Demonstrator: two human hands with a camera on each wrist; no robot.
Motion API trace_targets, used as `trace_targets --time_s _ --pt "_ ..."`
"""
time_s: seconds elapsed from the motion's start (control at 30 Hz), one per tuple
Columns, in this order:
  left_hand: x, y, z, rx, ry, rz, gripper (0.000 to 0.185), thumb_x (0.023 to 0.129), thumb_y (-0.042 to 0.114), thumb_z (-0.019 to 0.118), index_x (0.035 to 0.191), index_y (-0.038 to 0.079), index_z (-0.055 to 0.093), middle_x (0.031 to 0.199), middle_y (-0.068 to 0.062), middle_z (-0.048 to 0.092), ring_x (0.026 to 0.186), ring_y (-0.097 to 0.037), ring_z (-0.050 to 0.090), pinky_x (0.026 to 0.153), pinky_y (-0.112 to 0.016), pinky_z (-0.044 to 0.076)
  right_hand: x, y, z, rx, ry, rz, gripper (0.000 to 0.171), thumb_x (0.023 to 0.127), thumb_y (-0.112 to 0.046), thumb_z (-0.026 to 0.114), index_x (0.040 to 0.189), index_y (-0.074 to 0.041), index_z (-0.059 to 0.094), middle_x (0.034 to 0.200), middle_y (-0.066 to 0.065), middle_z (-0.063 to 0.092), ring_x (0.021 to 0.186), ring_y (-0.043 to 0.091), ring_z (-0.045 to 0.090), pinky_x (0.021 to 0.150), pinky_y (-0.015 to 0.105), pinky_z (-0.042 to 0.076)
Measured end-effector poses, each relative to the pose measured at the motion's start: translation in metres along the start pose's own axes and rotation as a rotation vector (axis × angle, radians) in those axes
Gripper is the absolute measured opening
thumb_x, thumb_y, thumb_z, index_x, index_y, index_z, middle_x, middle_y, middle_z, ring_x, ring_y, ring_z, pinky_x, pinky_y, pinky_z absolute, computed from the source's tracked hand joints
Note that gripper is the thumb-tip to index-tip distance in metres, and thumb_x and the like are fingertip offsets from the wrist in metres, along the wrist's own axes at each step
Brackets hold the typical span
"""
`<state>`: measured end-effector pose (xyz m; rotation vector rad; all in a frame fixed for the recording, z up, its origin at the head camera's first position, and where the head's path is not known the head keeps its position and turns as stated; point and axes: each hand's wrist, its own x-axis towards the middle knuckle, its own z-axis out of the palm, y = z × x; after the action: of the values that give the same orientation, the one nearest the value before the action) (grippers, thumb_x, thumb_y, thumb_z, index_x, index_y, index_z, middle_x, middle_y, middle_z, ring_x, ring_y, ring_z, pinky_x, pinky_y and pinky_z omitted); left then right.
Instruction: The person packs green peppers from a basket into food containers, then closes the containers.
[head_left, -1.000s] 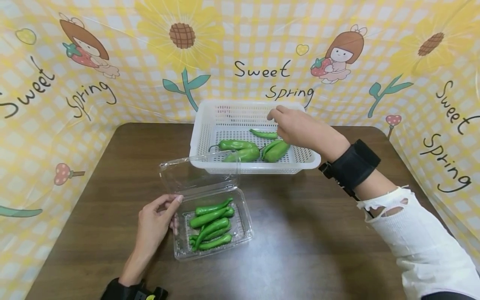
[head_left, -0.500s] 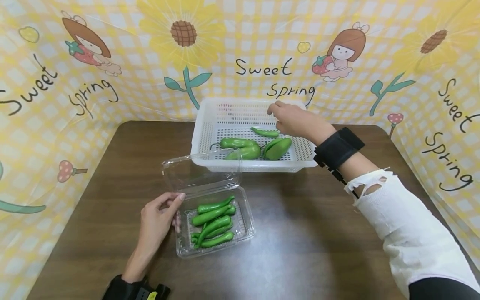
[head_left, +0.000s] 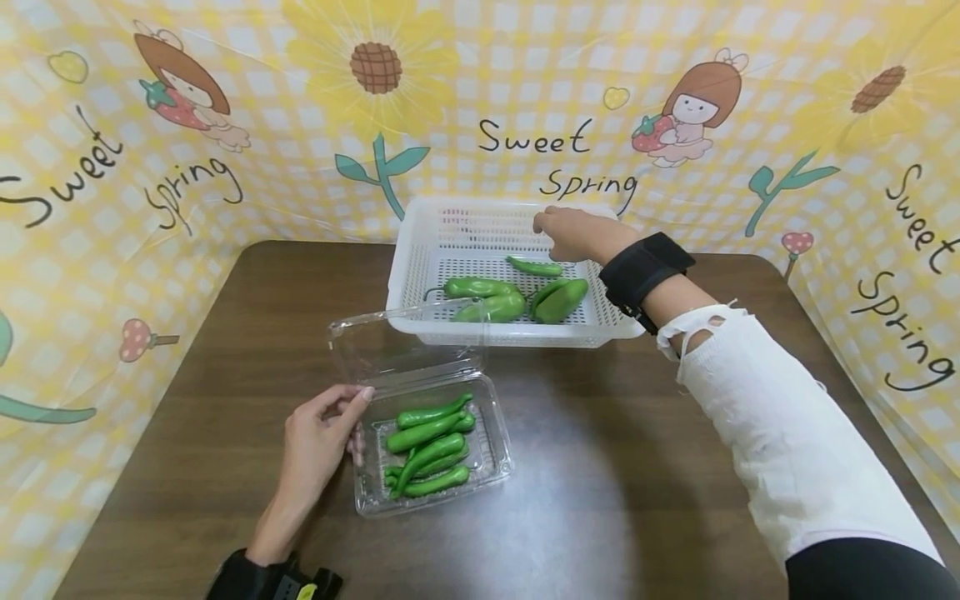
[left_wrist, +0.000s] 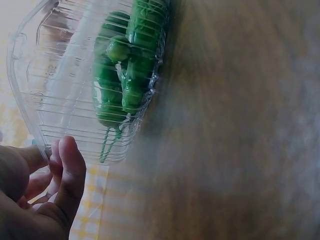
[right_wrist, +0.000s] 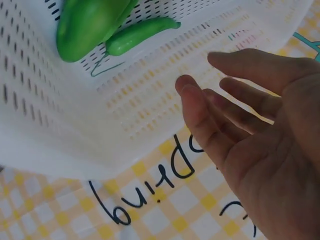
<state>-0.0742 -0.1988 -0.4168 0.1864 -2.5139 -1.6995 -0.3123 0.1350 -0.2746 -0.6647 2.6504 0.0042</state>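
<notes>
My left hand (head_left: 352, 417) holds the left rim of an open clear clamshell container (head_left: 491, 467), thumb at the hinge corner; the left wrist view shows my fingertips (left_wrist: 67, 150) against its edge (left_wrist: 30, 125). Several slim green peppers (head_left: 427, 442) (left_wrist: 130, 65) lie inside. My right hand (head_left: 543, 223) (right_wrist: 200, 75) hovers over the back of the white perforated basket (head_left: 408, 267) with relaxed fingers, holding nothing. Just in front of it lies a small slim pepper (head_left: 534, 267) (right_wrist: 140, 35). Larger green peppers (head_left: 480, 289) (head_left: 561, 300) lie toward the basket's front.
The clamshell's lid (head_left: 405, 342) stands open, leaning toward the basket's front wall. Both stand on a brown table (head_left: 615, 467). A yellow checked cloth with flowers and lettering (head_left: 225, 125) closes off the back and both sides.
My right hand has drifted a little back and left over the basket, away from the larger peppers, still holding nothing. The left hand stays on the container.
</notes>
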Motion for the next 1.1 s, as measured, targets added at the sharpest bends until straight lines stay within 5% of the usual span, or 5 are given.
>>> trace_targets --time_s 0.2,0.6,0.9,1.1 --pt "-0.002 0.003 0.0 0.019 0.002 0.007 0.025 0.097 0.03 0.065 0.108 0.009 0.071 0.071 -0.02 0.066 0.038 -0.021 0.057 0.039 -0.036 0.052 0.01 -0.003 0.001 0.038 -0.042 0.017 0.052 0.098 -0.004 0.055 0.147 -0.002 0.039 0.146 0.019 0.043 0.117 0.03 0.052 0.099 0.043 0.047" --pt "-0.011 0.042 -0.003 0.02 -0.01 0.022 0.021 0.098 0.019 0.065 0.105 0.0 0.07 0.071 -0.026 0.064 0.039 -0.024 0.057 0.04 -0.037 0.052 0.027 0.006 0.02 0.049 -0.075 0.092 0.067 0.094 -0.004 0.058 0.154 -0.009 0.028 0.154 0.018 0.037 0.128 0.031 0.048 0.112 0.045 0.042" --pt "-0.001 0.004 -0.001 0.008 0.002 0.023 0.025 0.097 0.031 0.066 0.108 0.009 0.071 0.069 -0.018 0.066 0.038 -0.021 0.057 0.038 -0.036 0.051 0.029 -0.001 0.033 0.023 -0.103 0.116 0.068 0.088 0.001 0.06 0.151 -0.006 0.035 0.149 0.017 0.045 0.127 0.029 0.048 0.113 0.044 0.04" --pt "-0.001 0.002 -0.001 0.002 0.006 0.021 0.028 0.095 0.037 0.066 0.105 0.011 0.072 0.068 -0.017 0.065 0.037 -0.021 0.057 0.038 -0.036 0.051 0.033 -0.003 0.038 0.018 -0.108 0.137 0.064 0.091 -0.002 0.059 0.151 -0.008 0.037 0.151 0.015 0.044 0.129 0.028 0.047 0.111 0.042 0.04"
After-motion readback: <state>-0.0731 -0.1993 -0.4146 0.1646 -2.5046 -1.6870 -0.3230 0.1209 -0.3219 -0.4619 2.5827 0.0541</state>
